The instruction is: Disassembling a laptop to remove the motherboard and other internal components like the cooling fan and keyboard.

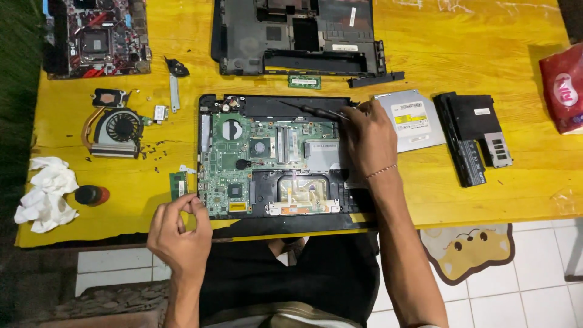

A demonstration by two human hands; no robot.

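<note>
In the middle of the frame, the right hand (369, 135) is grasping a screwdriver (316, 111) over the opened laptop (273, 161); left hand (181, 228) pinches something tiny at its lower-left corner; better keep the tip straight

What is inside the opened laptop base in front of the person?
Inside the laptop base lies a green circuit board. The right hand, holding a screwdriver, covers its right part, so that area cannot be seen.
</note>
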